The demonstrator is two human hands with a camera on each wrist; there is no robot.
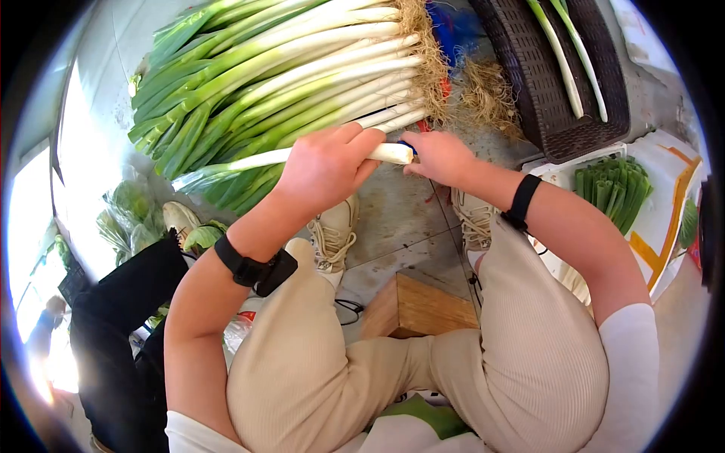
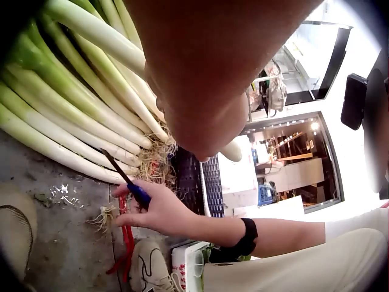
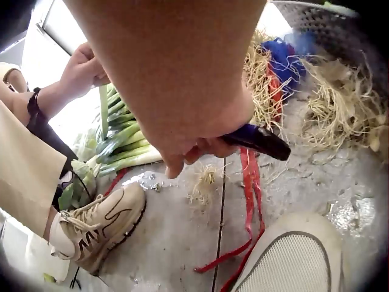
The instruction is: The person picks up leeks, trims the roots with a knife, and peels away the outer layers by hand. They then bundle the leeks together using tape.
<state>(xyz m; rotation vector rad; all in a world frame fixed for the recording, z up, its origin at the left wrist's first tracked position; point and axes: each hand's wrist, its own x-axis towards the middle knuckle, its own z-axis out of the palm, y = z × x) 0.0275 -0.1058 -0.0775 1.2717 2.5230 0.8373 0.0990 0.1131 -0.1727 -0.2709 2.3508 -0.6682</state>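
My left hand [image 1: 325,164] grips a leek [image 1: 262,159] around its white stalk, the pale end [image 1: 394,153] sticking out on the right with no long roots on it. Beside that end, my right hand [image 1: 442,157] holds a knife by its blue handle [image 2: 140,194]; the left wrist view shows its dark thin blade [image 2: 114,164] pointing away from the hand. In the right wrist view the handle [image 3: 261,141] juts out past the palm. A large pile of leeks [image 1: 302,83] lies beyond my hands, roots [image 1: 423,60] to the right.
A dark woven basket [image 1: 535,90] with two leeks stands at upper right. Cut roots [image 1: 489,94] lie beside it. Red ribbon [image 3: 250,182] and a small root tuft [image 3: 206,184] are on the floor. A wooden block [image 1: 419,308] sits between the legs; a white box [image 1: 664,177] holds greens.
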